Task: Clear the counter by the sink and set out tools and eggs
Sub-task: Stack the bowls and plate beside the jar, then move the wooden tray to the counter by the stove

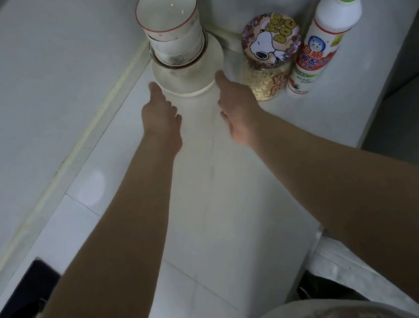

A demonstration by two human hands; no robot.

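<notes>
A white plate (pixel 192 84) sits in the far corner of the white counter (pixel 208 199), carrying a stack of white red-rimmed bowls (pixel 171 26) set in a glass dish. My left hand (pixel 160 112) reaches to the plate's left rim, its foremost digit stretched out to the edge and the other fingers loosely curled. My right hand (pixel 236 109) reaches to the plate's right rim with fingers extended. Neither hand visibly grips the plate. No eggs or tools are in view.
A glass jar of oats with a cartoon-dog lid (pixel 268 42) stands just right of my right hand. A white bottle with a green cap (pixel 330 28) is beside it. The black hob (pixel 21 301) lies bottom left; the counter edge drops off at right.
</notes>
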